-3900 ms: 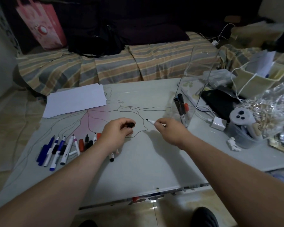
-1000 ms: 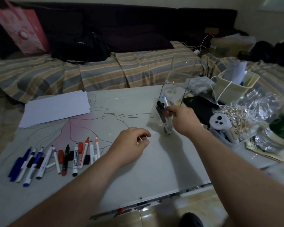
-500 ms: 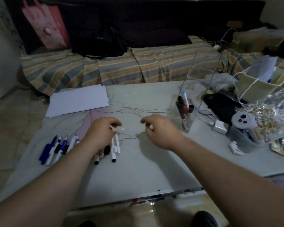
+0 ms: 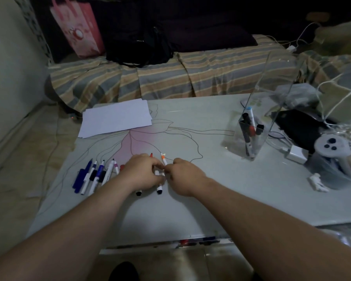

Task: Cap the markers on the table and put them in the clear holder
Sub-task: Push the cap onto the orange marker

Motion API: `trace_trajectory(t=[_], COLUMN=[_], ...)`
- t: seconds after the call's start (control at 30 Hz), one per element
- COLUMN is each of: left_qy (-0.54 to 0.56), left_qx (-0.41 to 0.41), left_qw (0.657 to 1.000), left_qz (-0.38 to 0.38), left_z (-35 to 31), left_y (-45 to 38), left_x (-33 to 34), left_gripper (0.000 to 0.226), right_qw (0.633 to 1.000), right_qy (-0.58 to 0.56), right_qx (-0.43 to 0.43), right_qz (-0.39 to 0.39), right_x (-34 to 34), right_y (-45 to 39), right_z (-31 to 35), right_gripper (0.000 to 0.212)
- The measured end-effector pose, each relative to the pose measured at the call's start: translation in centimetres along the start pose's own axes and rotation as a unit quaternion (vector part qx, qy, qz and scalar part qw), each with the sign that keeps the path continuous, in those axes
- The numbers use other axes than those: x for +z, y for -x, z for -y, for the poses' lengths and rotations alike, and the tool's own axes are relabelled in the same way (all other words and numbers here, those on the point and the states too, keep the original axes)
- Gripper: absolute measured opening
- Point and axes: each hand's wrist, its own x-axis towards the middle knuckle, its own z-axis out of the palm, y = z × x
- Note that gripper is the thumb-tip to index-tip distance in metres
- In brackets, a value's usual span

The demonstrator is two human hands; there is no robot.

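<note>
An uncapped orange-tipped white marker (image 4: pixel 163 159) sticks up between my two hands at the table's near middle. My left hand (image 4: pixel 142 174) curls its fingers round its lower body, over other markers lying on the table. My right hand (image 4: pixel 185 176) pinches the same marker from the right. A red-tipped marker (image 4: pixel 151 155) pokes out beyond my left hand. Two black marker ends (image 4: pixel 159 192) show below it. Several blue and white markers (image 4: pixel 93 175) lie in a row to the left. The clear holder (image 4: pixel 249 151) stands at the right with several markers inside.
White paper sheets (image 4: pixel 116 118) lie at the table's (image 4: pixel 190 209) back left. Right of the holder sit a white charger (image 4: pixel 296 156), a black pouch (image 4: pixel 298 126), a white controller in a tub (image 4: pixel 330 149) and a small white figure (image 4: pixel 317 182). A striped sofa runs behind.
My right hand put a marker into the holder and came back left. Both hands have closed in and now meet on the orange-tipped marker.
</note>
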Motion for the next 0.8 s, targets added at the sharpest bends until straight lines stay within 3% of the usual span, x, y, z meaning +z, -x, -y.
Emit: trace_trajectory(t=[0.13, 0.3, 0.57, 0.8], left_qy=[-0.051, -0.116, -0.106, 0.0], left_qx=[0.013, 0.041, 0.045, 0.074], left_qw=[0.999, 0.992, 0.993, 0.997], left_qz=[0.005, -0.013, 0.009, -0.001], left_z=[-0.4, -2.1, -5.3, -7.4], left_y=[-0.4, -0.7, -0.9, -1.1], left_x=[0.9, 1.4, 2.4, 4.0], left_gripper=[0.048, 0.036, 0.064, 0.025], right_qw=[0.999, 0.992, 0.984, 0.981], right_qy=[0.014, 0.008, -0.022, -0.039], right_qx=[0.046, 0.12, 0.169, 0.192], right_qz=[-0.02, -0.037, -0.042, -0.002], right_x=[-0.2, -1.2, -2.8, -3.6], right_y=[0.2, 1.1, 3.6, 5.2], right_z=[-1.8, -4.7, -7.0, -7.8], right_gripper=[0.028, 0.021, 0.02, 0.026])
